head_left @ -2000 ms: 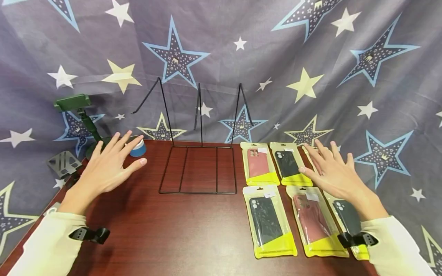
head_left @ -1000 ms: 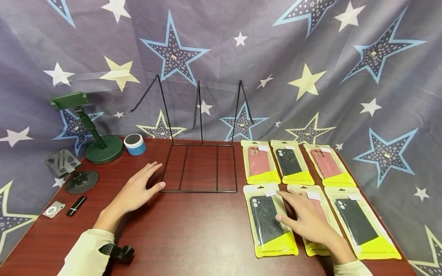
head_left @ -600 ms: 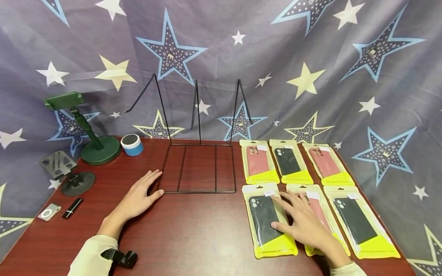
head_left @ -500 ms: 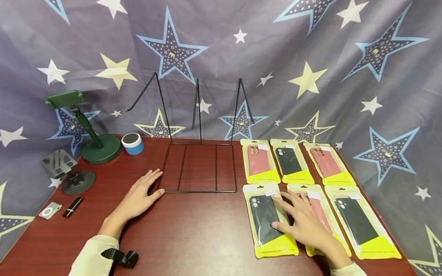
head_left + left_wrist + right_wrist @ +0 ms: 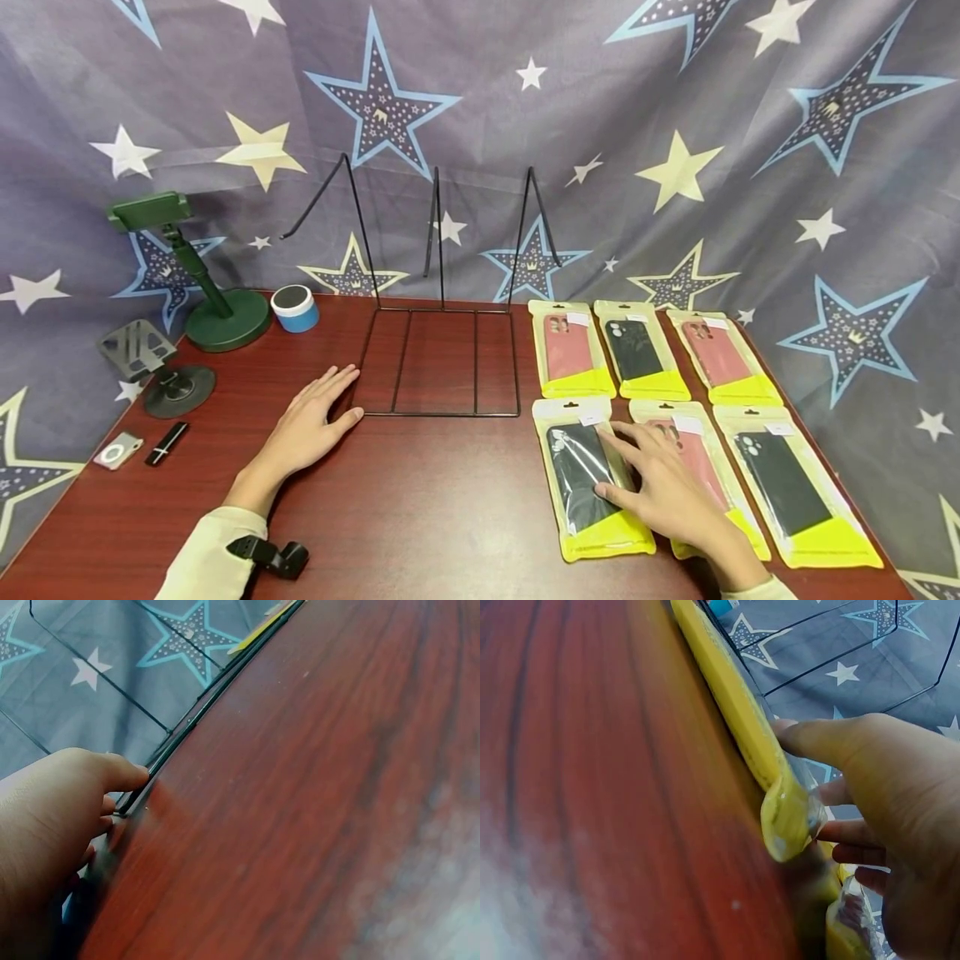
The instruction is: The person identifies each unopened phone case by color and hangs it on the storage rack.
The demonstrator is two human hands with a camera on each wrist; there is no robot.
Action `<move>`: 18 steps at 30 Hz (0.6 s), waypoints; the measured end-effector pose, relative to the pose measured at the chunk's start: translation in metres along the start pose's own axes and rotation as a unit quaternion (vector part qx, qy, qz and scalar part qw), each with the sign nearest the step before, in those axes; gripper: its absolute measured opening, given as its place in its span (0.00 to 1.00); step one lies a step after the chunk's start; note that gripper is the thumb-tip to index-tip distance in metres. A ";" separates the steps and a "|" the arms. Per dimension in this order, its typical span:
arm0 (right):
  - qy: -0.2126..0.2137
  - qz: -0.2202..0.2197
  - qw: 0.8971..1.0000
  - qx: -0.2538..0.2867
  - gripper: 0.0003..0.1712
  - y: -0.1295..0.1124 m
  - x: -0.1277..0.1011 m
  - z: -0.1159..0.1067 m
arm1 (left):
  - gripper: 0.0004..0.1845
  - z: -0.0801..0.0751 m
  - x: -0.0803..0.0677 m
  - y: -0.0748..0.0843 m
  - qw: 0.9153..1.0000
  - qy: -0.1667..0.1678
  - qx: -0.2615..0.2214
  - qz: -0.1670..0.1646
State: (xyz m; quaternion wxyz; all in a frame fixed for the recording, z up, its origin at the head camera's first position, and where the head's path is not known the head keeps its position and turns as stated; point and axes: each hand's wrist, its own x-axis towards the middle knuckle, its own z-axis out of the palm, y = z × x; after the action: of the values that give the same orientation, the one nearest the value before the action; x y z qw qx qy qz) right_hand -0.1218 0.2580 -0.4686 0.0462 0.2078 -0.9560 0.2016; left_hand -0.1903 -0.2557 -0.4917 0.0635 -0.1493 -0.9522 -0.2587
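Star-printed cloth (image 5: 570, 117) hangs behind a reddish-brown wooden tabletop (image 5: 435, 500); a black wire rack (image 5: 442, 310) stands at the back of that tabletop and serves as the reference for position. Three bent wire arms rise from the rear bar of the rack. Left hand (image 5: 307, 429): beside the rack's left edge, fingers extended and thumb held apart, the thumb tip touching the front left corner; nothing is grasped. Right of the rack lie six clear packets with yellow lower ends, in two rows of three, each containing a phone case. Back row, level with the rack's base: pink packet (image 5: 572, 354), black packet (image 5: 636, 346), second pink packet (image 5: 720, 354). Front row, nearer the viewer than the rack: black front packet (image 5: 581, 471), pink front packet (image 5: 701, 467), outer black packet (image 5: 787, 483). Right hand (image 5: 667, 487): to the right of and nearer than the rack, fingers relaxed and thumb spread from the forefinger, both touching the black front packet, the palm above the pink front packet. Left of the rack: blue-and-white tub (image 5: 298, 317), green phone stand (image 5: 228, 325), grey stand (image 5: 180, 392) and, farther forward, silver clip-like gadget (image 5: 117, 451) and black stick (image 5: 167, 443).
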 end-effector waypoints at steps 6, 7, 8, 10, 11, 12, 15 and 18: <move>0.004 0.006 1.000 0.029 0.38 -0.008 0.002 -0.001 | 0.35 0.000 0.000 0.001 1.000 0.001 0.001 0.000; 0.002 0.008 0.999 0.041 0.37 -0.009 0.003 -0.001 | 0.35 0.000 0.000 0.001 1.000 0.000 0.001 0.000; 0.000 0.009 0.999 0.053 0.36 -0.011 0.003 -0.001 | 0.35 0.000 0.000 0.001 1.000 0.000 0.001 0.000; -0.005 0.016 0.997 0.072 0.35 -0.011 0.004 0.000 | 0.35 0.000 0.000 0.001 1.000 0.000 0.001 -0.001; -0.006 0.020 0.997 0.080 0.35 -0.011 0.004 0.000 | 0.35 0.000 0.000 0.001 1.000 0.000 0.001 -0.002; -0.006 0.023 0.996 0.089 0.36 -0.012 0.005 0.000 | 0.35 0.000 0.000 0.001 1.000 -0.001 0.001 -0.002; -0.001 0.028 0.993 0.117 0.37 -0.013 0.005 0.001 | 0.35 0.000 -0.001 0.002 1.000 0.000 0.001 -0.003; 0.006 0.032 0.987 0.160 0.38 -0.013 0.005 0.001 | 0.35 0.000 -0.001 0.002 1.000 0.000 0.001 -0.003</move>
State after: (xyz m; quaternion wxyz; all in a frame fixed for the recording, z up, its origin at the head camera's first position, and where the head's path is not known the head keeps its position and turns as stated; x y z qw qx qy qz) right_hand -0.1208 0.2456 -0.4639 0.0114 0.1805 -0.9173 0.3547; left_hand -0.1886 -0.2542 -0.4903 0.0627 -0.1460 -0.9529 -0.2584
